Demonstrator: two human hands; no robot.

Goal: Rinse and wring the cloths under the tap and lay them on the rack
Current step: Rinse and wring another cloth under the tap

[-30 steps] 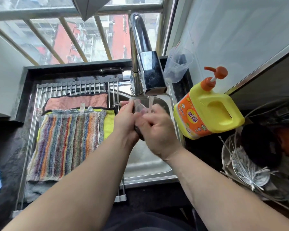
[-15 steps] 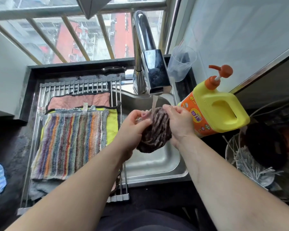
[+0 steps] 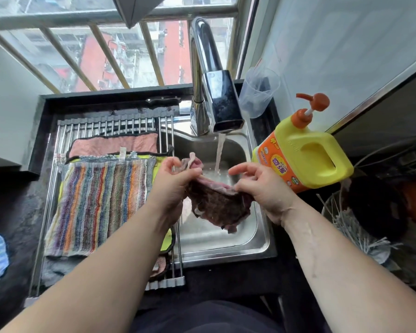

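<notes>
At the centre of the frame, over the sink, the left hand pinched the upper left corner of a dark brown cloth, fingers curled round a bunched, paler bit of its edge. The right hand pinched the same upper edge further right between the thumb and lower fingers, while its forefinger pointed out free toward the middle. The cloth hung slack between the two hands, above the basin, with its held edge running from left to right across the frame and its body drooping toward the lower edge.

The tap stood above the hands in the frame, running. Its stream fell between the hands, just past the held edge on the far side; whether the water touched the cloth could not be told. By my reading, rinsing called for the edge to be carried a little toward the top of the frame, into the stream.

The rack lay at the left of the frame, just beside the left hand, which was the nearer one. On it lay a striped cloth and a pink cloth. A yellow detergent bottle stood on the table right of the sink.
</notes>
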